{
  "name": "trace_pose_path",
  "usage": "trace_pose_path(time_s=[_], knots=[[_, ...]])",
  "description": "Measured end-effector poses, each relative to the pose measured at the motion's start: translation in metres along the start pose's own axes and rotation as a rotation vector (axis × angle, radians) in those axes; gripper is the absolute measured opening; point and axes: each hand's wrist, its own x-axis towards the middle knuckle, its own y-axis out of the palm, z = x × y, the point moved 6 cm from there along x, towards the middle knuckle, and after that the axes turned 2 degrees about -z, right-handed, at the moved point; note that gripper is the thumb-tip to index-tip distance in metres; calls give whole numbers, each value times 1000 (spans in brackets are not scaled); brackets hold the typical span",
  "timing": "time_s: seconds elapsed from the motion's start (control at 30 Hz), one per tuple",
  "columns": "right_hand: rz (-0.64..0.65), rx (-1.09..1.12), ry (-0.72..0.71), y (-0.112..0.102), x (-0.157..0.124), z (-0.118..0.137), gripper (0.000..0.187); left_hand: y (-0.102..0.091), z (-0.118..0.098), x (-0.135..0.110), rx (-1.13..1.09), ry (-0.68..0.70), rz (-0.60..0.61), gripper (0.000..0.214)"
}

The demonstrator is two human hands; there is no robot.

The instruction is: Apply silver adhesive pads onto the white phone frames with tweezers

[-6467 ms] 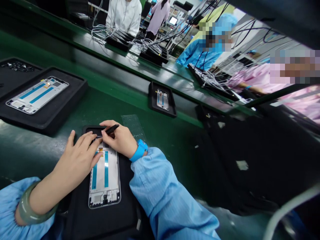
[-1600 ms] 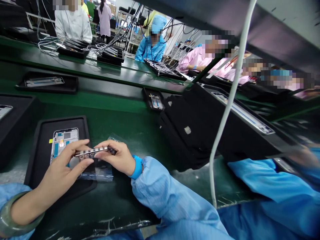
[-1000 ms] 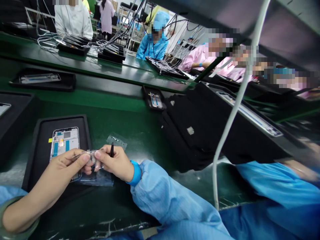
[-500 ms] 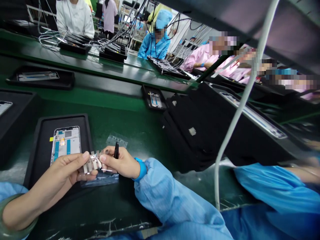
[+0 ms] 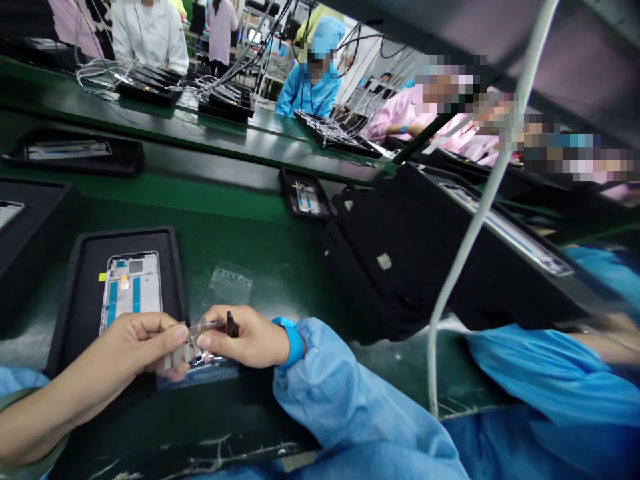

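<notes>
Green matting (image 5: 285, 267), black tray (image 5: 125, 235), clear film (image 5: 187, 350) between left hand (image 5: 117, 350) and right hand (image 5: 245, 337)

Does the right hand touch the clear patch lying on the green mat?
Apart. The head view shows bare green mat between the right hand and the clear patch.

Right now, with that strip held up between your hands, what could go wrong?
The thin clear strip is pinched between your left hand and right hand, so it could crease or tear. The black tweezers in your right hand sit close beside it and might snag it. If it slips, it may fall onto the clear plastic sheet below, or onto the phone frame in the black tray, and could cling there.
</notes>
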Motion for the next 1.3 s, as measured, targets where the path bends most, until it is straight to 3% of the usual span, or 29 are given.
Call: trace_pose_path(time_s=[0.07, 0.13, 0.23, 0.3, 0.37, 0.43, 0.53, 0.63, 0.7, 0.83, 0.93, 1.0, 1.13, 1.3], knots=[[-4, -119, -41, -12, -5, 9, 44, -5, -2, -1, 56, 48, -50, 40], [-15, -277, -41, -27, -12, 12, 43, -16, -10, -5, 127, 148, -194, 38], [-33, -634, 43, -47, -20, 5, 36, -30, -24, -16, 222, 315, -435, 32], [-90, -857, 114, -63, -23, -4, 37, -25, -33, -20, 346, 423, -472, 28], [-175, -995, 166, -83, -22, -10, 41, -3, -37, -14, 549, 573, -342, 26], [-207, -1052, 182, -102, -17, -15, 44, 27, -33, -6, 792, 728, -104, 29], [-280, -1055, 167, -130, -8, -17, 38, 57, -15, 7, 1123, 787, 169, 47], [-507, -974, 84, -152, -9, -9, 26, 67, -5, 12, 1339, 815, 269, 58], [-664, -750, -10, -159, -17, -3, 30, 70, -2, 13, 1440, 861, 271, 60], [-824, -78, -37, -153, -38, -8, 53, 75, 1, 25, 1567, 878, 156, 65], [-859, 246, 3, -130, -58, -16, 48, 79, -2, 33, 1567, 862, 93, 62], [-863, 312, 54, -112, -73, -24, 44, 81, -6, 31, 1552, 891, 98, 54], [-899, 294, 190, -80, -96, -44, 41, 80, -5, 22, 1562, 962, 231, 42], [-947, 148, 241, -66, -100, -56, 42, 77, 6, 25, 1584, 951, 246, 45]])
